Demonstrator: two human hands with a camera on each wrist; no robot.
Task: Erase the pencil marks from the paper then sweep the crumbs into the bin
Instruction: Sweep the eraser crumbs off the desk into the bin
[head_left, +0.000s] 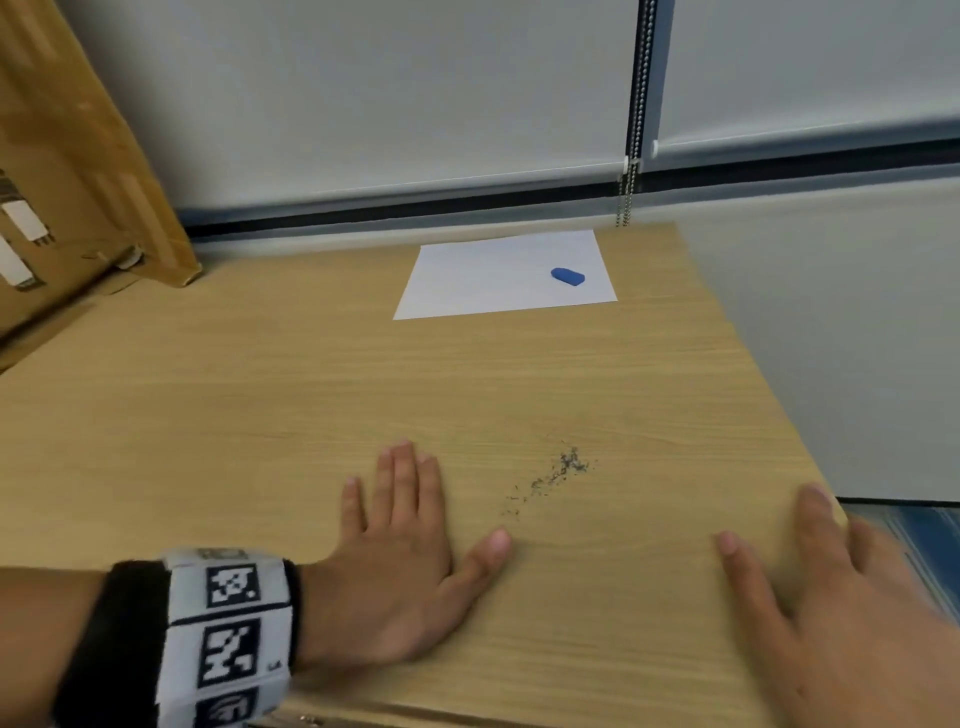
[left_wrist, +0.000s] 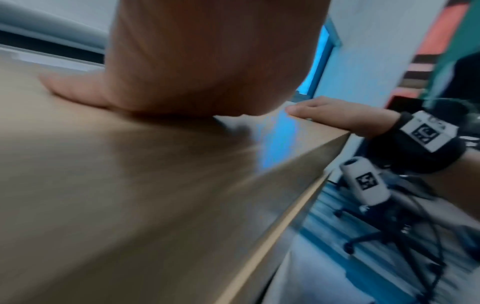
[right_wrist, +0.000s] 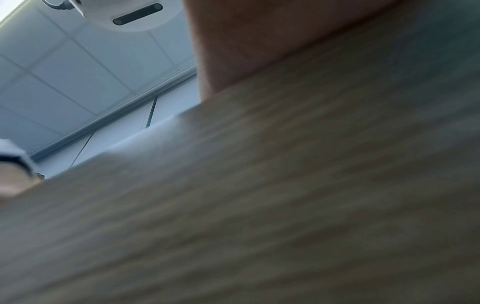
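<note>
Head view: erasing looks done, sweeping in hand. Paper (head_left: 506, 275) lies flat at the far edge of the counter (head_left: 260, 415), no marks visible on it from here; blue eraser (head_left: 568, 276), a rounded soft-looking lozenge, rests on its right part.

Crumbs (head_left: 553, 478): fine dark grit in a thin diagonal streak on pale wood-grain laminate, near the right edge, between the two hands.

Left hand (head_left: 410, 561) flat on the counter, fingers (head_left: 402, 473) straight and close together, thumb spread toward the streak, holding nothing. Right hand (head_left: 831, 603) blurred at the near right corner, fingers straight, spread, empty.

Bin not in view; likely below the right edge.

Next, by my reading: push the grit to the right edge with a flat hand, catching it there. Light, dusty stuff that may smear or scatter.
</note>
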